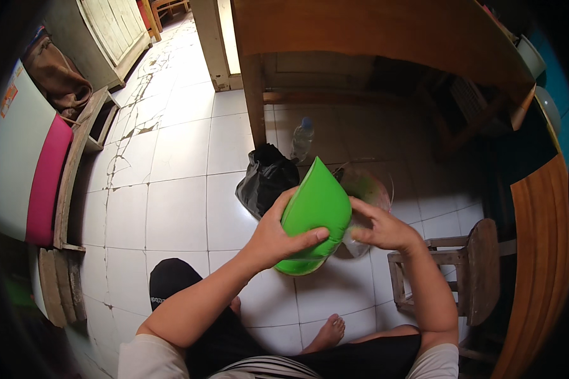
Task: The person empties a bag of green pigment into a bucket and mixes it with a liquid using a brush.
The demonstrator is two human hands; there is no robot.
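Observation:
A bright green, puffy object (318, 208) with a pointed top and a crinkled seam is held up above the floor. It looks like an inflated plastic or soft vinyl piece, though its exact kind is unclear. My left hand (284, 234) grips its left side, the thumb across its face and the fingers behind, out of sight. My right hand (385, 227) is at its right edge, fingers apart, with the fingertips near or touching the seam. Slight blur smears the right thumb.
Behind the green object are a black plastic bag (265, 180), a clear bottle with a blue cap (302, 139) and a partly hidden transparent container (373, 189). A wooden stool (468, 268) stands at the right. A wooden table (373, 28) overhangs the far side. A white and pink appliance (38, 158) stands left.

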